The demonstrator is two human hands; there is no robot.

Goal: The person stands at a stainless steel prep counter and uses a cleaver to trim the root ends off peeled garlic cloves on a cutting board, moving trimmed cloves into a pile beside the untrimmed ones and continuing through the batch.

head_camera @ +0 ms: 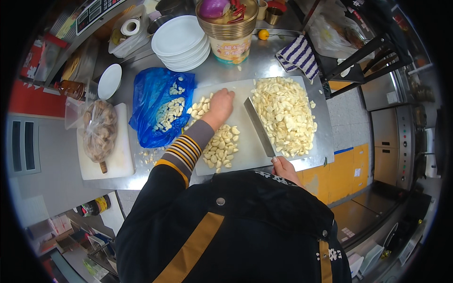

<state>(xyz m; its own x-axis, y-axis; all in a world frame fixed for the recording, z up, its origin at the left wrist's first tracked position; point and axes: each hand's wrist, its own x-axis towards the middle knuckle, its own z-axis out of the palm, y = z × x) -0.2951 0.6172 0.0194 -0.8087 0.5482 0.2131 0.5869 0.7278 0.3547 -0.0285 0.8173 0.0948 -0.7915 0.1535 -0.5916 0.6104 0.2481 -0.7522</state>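
Note:
My right hand grips the handle of a cleaver. Its blade stands on edge against a large heap of sliced garlic on a white cutting board. My left hand is over the board's far left part with fingers curled down, beside whole peeled garlic cloves. Whether it has a clove under the fingers is hidden. More cloves lie left of that wrist, partly covered by the forearm. At the board's left edge rests a blue plastic bag, with peeled cloves visible in it.
White plates are stacked behind the bag, beside a tub topped by a bowl with a purple onion. A striped cloth lies far right. A bag of brown food sits on a second cutting board at left.

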